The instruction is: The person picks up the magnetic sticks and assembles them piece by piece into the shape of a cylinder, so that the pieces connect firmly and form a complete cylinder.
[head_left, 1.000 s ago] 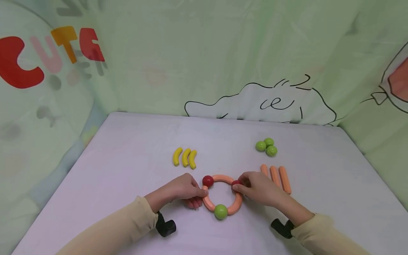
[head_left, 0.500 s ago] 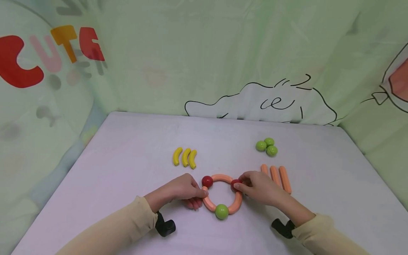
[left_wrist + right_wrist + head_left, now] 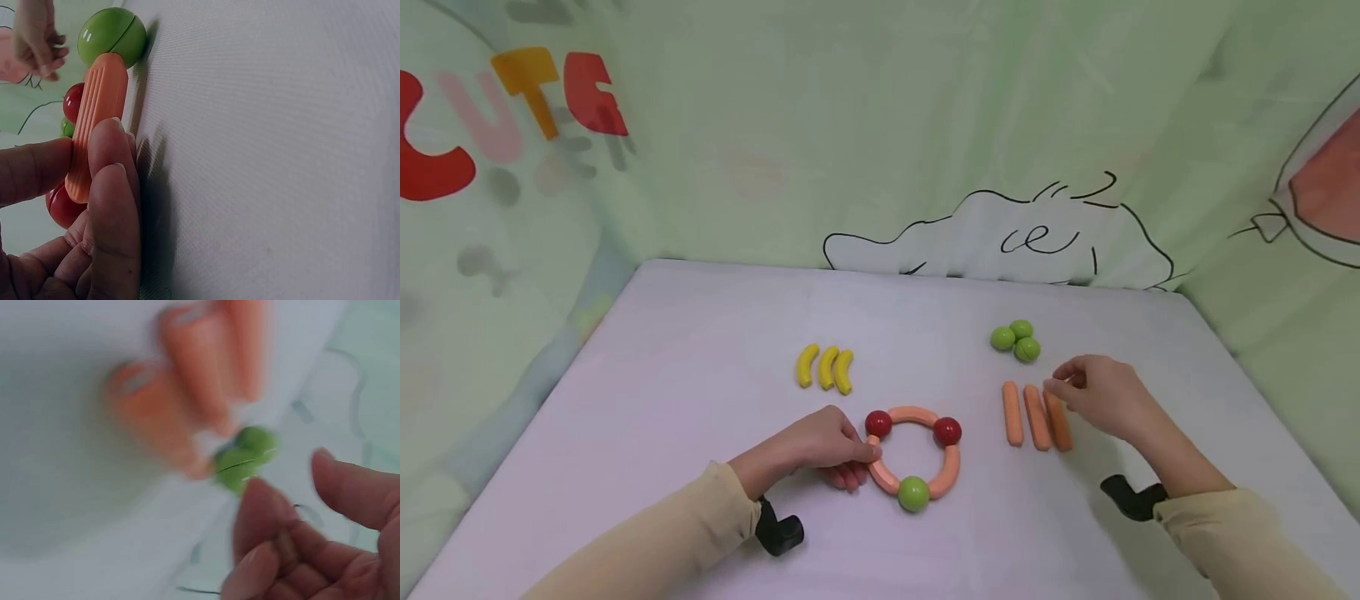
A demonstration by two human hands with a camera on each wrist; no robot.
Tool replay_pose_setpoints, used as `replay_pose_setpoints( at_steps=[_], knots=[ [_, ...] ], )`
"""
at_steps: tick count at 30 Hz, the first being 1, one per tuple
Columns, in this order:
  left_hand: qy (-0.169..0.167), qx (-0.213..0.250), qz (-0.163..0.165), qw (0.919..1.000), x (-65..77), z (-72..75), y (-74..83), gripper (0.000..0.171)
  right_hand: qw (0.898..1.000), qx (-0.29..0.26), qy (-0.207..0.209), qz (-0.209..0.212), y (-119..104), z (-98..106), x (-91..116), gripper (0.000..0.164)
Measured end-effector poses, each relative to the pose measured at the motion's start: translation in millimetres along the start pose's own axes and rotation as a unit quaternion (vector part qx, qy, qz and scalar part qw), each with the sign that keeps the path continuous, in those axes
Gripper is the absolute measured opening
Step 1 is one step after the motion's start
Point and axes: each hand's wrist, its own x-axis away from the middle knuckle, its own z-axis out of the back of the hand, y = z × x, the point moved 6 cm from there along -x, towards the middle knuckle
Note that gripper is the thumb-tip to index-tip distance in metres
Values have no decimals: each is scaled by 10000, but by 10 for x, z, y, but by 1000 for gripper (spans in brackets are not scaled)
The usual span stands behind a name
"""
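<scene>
A ring of curved orange pieces, two red balls point(image 3: 947, 431) and a green ball point(image 3: 913, 494) lies on the table. My left hand point(image 3: 831, 440) pinches the ring's left curved orange piece point(image 3: 100, 100) between thumb and fingers; grooves show along its side. My right hand point(image 3: 1108, 396) is over the far end of the rightmost of three straight orange sticks point(image 3: 1012, 414). In the right wrist view a gap shows between thumb and fingers point(image 3: 262, 519), with nothing held there. The sticks are blurred in that view.
Three yellow banana-shaped pieces point(image 3: 826, 367) lie in a row behind the ring. Three green balls point(image 3: 1027, 349) sit clustered behind the sticks. A printed green curtain point(image 3: 737, 167) stands around the white table point(image 3: 700, 333).
My right hand has let go of the ring's right red ball and moved right and back to the straight sticks. The left hand keeps its pinch. The head view has shifted slightly.
</scene>
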Motion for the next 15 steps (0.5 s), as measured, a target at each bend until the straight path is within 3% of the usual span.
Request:
replay_pose_setpoints(
  at_steps=[6,15],
  knots=[
    [-5,47,-10,10000,1,4,-3,31,9940,407,-848,-557,346,-125,-39,39],
    [-32,50,-24,10000,0,4,-5,31,9923,326,-1034,-598,387,-243,-34,38]
  ],
)
